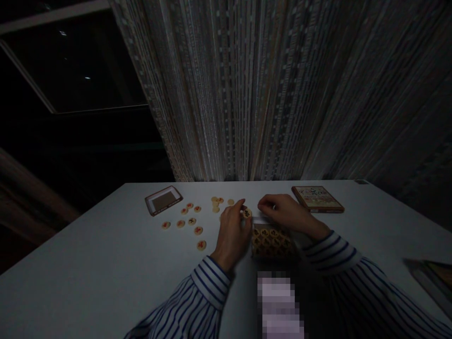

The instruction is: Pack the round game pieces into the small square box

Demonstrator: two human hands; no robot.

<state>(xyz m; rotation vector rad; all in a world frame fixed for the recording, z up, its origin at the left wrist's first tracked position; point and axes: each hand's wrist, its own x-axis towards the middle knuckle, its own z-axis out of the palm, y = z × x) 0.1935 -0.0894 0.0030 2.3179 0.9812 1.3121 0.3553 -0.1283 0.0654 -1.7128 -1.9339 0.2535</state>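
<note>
Disc, round cream, may drop beside the tan rectangular box if your pinching left hand slackens; right hand curled, hold unclear.

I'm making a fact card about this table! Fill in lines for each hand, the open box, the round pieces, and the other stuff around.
Left hand: pinching a round piece with a dark mark
Right hand: fingers curled near the box's far edge; can't tell if it holds anything
Open box: rows of round pieces inside
Loose pieces: scattered on the table, several with red marks
Shallow tray: left of the loose pieces
Table: white
Curtain: behind the table
</note>
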